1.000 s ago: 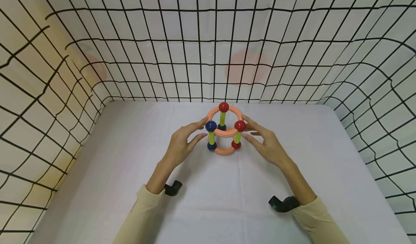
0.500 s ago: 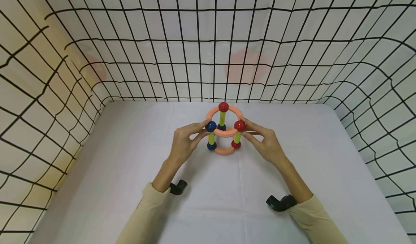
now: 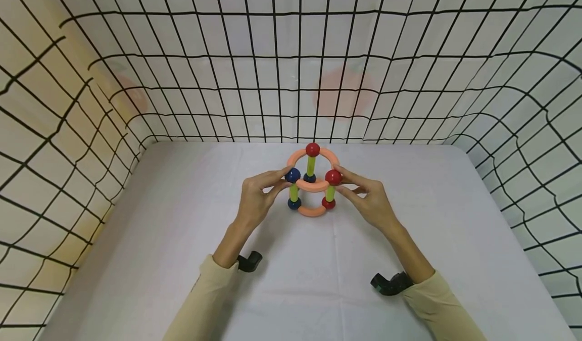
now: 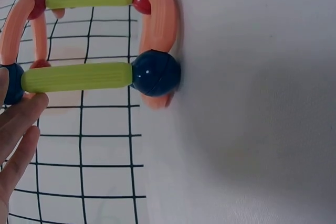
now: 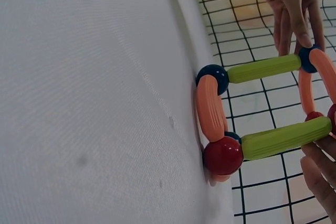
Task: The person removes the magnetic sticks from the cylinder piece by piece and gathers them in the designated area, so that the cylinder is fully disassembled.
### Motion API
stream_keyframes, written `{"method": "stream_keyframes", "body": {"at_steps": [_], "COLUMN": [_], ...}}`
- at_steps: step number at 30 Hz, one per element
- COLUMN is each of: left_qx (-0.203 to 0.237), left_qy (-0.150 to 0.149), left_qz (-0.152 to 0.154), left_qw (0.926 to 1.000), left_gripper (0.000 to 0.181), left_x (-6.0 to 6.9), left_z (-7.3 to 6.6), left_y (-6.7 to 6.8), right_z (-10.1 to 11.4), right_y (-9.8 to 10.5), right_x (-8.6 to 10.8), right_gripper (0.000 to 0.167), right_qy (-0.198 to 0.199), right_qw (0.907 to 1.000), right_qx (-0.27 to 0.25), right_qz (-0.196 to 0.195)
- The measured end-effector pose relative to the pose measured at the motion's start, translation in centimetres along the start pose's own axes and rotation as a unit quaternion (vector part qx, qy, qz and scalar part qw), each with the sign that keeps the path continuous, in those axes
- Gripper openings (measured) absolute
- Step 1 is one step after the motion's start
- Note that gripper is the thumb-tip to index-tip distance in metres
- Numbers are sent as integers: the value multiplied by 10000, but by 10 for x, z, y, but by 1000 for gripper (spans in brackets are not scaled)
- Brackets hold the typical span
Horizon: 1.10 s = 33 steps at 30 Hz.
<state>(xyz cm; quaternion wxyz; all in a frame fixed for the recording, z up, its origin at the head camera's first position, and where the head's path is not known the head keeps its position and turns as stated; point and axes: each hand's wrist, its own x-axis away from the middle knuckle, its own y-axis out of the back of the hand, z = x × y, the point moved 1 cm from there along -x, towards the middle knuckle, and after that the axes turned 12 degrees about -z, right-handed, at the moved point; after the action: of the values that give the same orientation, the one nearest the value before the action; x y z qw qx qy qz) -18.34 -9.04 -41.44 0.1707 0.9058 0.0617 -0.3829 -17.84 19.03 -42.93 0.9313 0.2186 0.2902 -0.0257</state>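
Note:
A ball-and-stick toy frame (image 3: pixel 313 185) stands upright at the far middle of the table, with a ring of curved orange rods above and another below. Three yellow-green rods join the rings. My left hand (image 3: pixel 254 197) pinches the upper blue ball (image 3: pixel 292 175) at the front left corner. On the opposite corner, my right hand (image 3: pixel 370 199) pinches the upper red ball (image 3: pixel 333 178). The lower blue ball (image 4: pixel 156 73) rests on the tabletop in the left wrist view, as does the lower red ball (image 5: pixel 223 156) in the right wrist view.
A white cloth covers the table (image 3: pixel 300 290). Behind the toy rises a white curtain with a black grid (image 3: pixel 254 73), which also runs along both sides. Black curved pieces (image 3: pixel 250 261) stick out at the cuffs of both sleeves.
My left thumb and fingers have come together on the blue ball, and my right fingers have drawn in on the red one. The toy's front has shifted slightly left.

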Motion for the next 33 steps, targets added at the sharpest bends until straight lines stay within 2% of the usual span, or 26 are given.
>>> {"method": "stream_keyframes", "body": {"at_steps": [8,17,22,33], "left_qx": [97,236,263,359], "left_qy": [310,335,360,617], "left_qz": [156,303,324,478], "left_qw": [9994,9987,9985,9963], "left_gripper": [35,36,37,39], "left_x": [-3,-7,-9,-12], "left_z": [5,10,15,20], "left_y": [7,11,14,19], "right_z": [5,9,13,18], "right_y": [-3,-8,-12,-18], "right_x": [2,6,7,8], "right_gripper": [59,58,59,60], "right_qy": [18,143,340,739], "right_qw": [9998,9992,9985,9969], "right_qx": [-169,-382,-436,-280], "right_qz": [72,47,12,12]}}
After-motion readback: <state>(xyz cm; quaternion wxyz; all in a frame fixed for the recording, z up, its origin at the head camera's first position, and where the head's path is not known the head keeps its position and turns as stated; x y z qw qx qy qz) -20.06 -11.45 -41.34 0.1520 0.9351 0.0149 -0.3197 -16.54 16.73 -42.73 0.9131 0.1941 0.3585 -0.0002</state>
